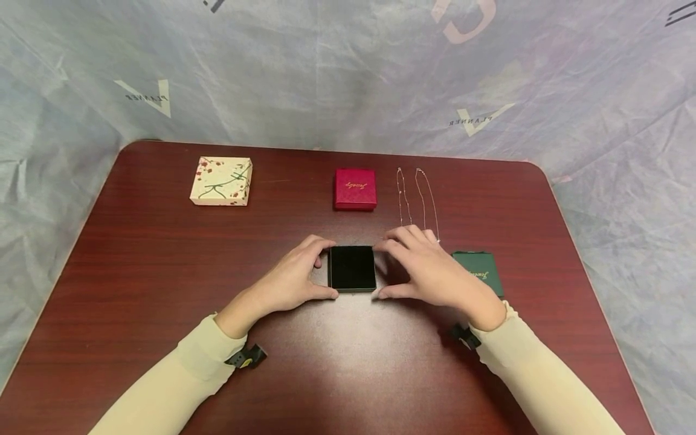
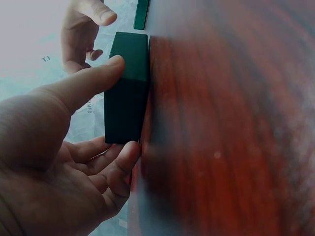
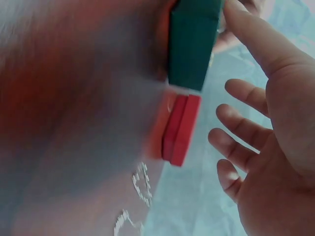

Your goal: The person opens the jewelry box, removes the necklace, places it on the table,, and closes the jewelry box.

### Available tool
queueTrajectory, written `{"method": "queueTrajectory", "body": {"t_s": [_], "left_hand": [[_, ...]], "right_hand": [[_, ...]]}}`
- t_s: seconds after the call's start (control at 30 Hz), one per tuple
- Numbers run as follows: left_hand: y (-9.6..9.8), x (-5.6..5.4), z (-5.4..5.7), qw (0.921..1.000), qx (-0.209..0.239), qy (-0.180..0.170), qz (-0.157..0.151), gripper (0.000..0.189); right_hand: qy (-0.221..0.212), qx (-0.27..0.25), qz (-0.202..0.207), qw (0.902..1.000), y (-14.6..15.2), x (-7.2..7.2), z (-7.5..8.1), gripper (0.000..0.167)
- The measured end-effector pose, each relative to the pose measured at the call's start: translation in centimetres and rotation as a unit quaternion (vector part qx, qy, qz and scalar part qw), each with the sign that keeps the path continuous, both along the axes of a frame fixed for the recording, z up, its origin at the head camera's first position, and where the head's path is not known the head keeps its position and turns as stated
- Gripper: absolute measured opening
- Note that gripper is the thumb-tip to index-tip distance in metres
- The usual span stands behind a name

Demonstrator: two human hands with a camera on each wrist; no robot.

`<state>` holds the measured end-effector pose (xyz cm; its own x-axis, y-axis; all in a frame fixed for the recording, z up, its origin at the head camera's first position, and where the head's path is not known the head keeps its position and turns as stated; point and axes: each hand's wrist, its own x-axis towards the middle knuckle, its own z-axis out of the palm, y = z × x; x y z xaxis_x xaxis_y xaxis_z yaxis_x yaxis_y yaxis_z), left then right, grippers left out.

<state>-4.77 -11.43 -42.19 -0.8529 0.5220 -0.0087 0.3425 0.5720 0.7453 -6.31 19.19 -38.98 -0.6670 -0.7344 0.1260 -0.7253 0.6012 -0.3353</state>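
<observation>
An open dark green jewelry box base with a black inside lies in the middle of the table. My left hand grips it from the left, thumb on the near side and fingers at the far side. On the right, my right hand is spread beside the box; the right wrist view shows its fingers apart from the box. A green lid with gold lettering lies partly hidden by my right wrist. Two thin necklaces stretch out beyond my right hand, their near ends partly covered.
A closed red jewelry box stands behind the green one. At the back left sits a cream floral box. The reddish-brown table ends at a grey cloth backdrop.
</observation>
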Motion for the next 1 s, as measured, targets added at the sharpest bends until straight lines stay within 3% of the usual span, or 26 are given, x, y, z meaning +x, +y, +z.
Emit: {"method": "queueTrajectory", "body": {"t_s": [0.3,0.63,1.0], "left_hand": [[0.0,0.1,0.0,1.0,-0.005,-0.003,0.002,0.089],[0.0,0.0,0.0,1.0,-0.004,-0.001,0.001,0.089],[0.0,0.0,0.1,1.0,-0.008,-0.001,0.004,0.089]], "right_hand": [[-0.016,0.025,-0.048,0.9984,4.0,0.1,1.8,0.081],[-0.035,0.056,-0.085,0.9942,8.7,0.4,2.3,0.096],[-0.104,0.125,-0.149,0.9753,13.0,1.4,2.2,0.115]]}}
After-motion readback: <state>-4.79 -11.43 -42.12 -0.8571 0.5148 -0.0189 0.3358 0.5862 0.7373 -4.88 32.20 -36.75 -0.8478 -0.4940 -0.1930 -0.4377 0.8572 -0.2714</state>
